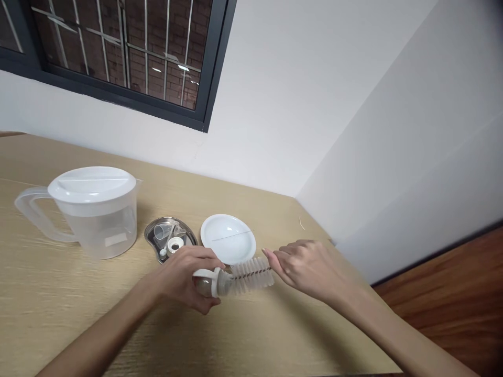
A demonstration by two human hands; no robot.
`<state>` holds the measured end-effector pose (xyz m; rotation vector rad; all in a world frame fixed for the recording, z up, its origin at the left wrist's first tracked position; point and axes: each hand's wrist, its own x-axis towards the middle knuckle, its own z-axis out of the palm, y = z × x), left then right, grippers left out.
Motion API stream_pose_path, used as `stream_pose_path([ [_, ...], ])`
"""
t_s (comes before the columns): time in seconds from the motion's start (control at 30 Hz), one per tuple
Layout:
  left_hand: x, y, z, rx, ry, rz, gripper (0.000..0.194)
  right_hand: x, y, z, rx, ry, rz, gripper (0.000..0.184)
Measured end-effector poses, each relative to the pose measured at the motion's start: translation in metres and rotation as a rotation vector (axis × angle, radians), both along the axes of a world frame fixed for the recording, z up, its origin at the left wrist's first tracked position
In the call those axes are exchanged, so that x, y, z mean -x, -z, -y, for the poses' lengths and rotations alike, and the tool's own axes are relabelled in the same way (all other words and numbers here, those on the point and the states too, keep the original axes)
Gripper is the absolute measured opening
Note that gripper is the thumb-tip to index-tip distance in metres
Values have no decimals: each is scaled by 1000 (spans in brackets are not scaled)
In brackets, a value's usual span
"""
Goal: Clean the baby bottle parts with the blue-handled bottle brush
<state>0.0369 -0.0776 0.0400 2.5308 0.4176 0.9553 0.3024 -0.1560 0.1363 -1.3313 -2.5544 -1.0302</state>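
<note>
My left hand (188,275) is wrapped around a small clear baby bottle (203,286) with a white handle ring, tilted so that its mouth points right. A bottle brush (253,275) with white bristles has its tip at the bottle's mouth; most of the bristles are outside. My right hand (302,267) is closed around the brush's handle end, which the fingers hide. Just behind the hands stands a white bowl (228,222) with a thin stick lying across it. A metal kidney tray (151,230) holds a clear cap, a white ring and other small bottle parts.
A large translucent lidded pitcher (102,225) stands at the left on the wooden table (243,340). Behind the table are a white wall (275,104) and a barred window (129,52). A brown wooden panel (451,293) lies beyond the table's right edge.
</note>
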Motion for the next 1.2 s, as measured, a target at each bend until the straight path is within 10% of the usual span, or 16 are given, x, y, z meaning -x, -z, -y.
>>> stream_pose_path([
  [0.87, -2, 7, -9, 39, -291, -53, 35, 3, 24, 1, -313, -5, -12, 46],
  [1.2, 3, -3, -2, 77, 44, -90, 41, -5, 17, 4, -184, -127, -33, 45],
])
